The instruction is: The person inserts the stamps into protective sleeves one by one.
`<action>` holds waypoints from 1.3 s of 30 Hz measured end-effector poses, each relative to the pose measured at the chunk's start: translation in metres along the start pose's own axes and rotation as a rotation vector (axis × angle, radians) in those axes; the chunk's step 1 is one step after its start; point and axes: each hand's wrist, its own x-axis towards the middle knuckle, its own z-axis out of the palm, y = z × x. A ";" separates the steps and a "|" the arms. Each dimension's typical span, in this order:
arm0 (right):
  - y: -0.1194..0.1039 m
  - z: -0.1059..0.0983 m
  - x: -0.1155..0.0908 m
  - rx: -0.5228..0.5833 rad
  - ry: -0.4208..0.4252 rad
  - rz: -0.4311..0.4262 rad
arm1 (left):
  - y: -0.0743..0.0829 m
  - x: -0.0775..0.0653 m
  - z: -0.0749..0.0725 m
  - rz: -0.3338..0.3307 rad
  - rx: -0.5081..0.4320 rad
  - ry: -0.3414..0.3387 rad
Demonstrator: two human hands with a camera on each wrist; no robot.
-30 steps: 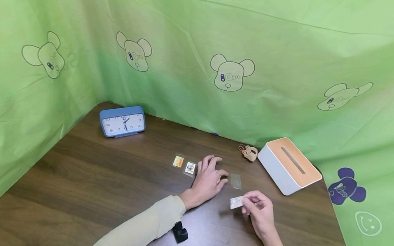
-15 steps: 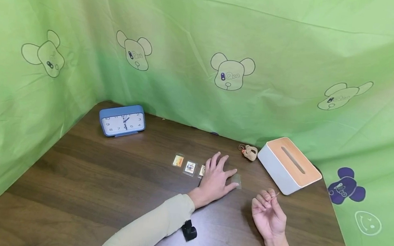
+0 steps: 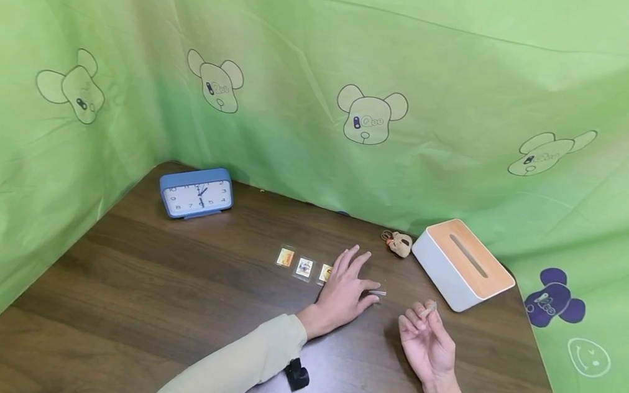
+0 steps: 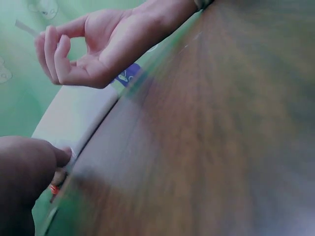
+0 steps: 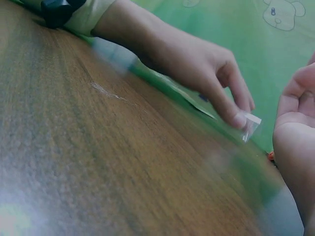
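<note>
In the head view my left hand (image 3: 339, 295) pinches a small clear plastic sleeve (image 3: 379, 293) between thumb and index finger, its other fingers stretched out. The right wrist view shows the sleeve (image 5: 251, 127) tilted up at those fingertips. My right hand (image 3: 429, 347), palm turned up, pinches a small white card (image 3: 433, 306); its thin edge shows in the left wrist view. To the left lie small picture cards in clear sleeves: an orange one (image 3: 285, 256), a white one (image 3: 304, 267) and a yellowish one (image 3: 325, 273) partly hidden by my left hand.
A blue alarm clock (image 3: 197, 194) stands at the back left of the wooden table (image 3: 171, 296). At the right is a white tissue box (image 3: 442, 273) with a wooden lid, and beside it a small tan keyring pouch (image 3: 399, 244). Green printed cloth (image 3: 278, 93) hangs behind.
My left hand has moved right, uncovering part of the yellowish card, and now pinches and tilts up the clear sleeve. The right hand has moved right and turned palm up with the white card.
</note>
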 end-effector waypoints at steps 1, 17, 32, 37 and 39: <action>0.000 0.000 0.000 -0.006 0.003 0.001 | 0.000 -0.001 -0.003 0.009 -0.027 0.002; 0.002 0.001 0.001 -0.153 0.043 0.011 | -0.017 -0.029 -0.052 -0.003 -0.285 -0.038; 0.010 0.002 0.002 -0.316 0.030 0.030 | -0.059 -0.089 -0.071 -0.049 -0.647 0.106; 0.012 0.003 0.002 -0.412 0.058 0.022 | -0.062 -0.100 -0.070 -0.124 -0.785 0.139; 0.014 0.004 0.001 -0.479 0.107 0.015 | -0.063 -0.101 -0.069 -0.153 -0.831 0.143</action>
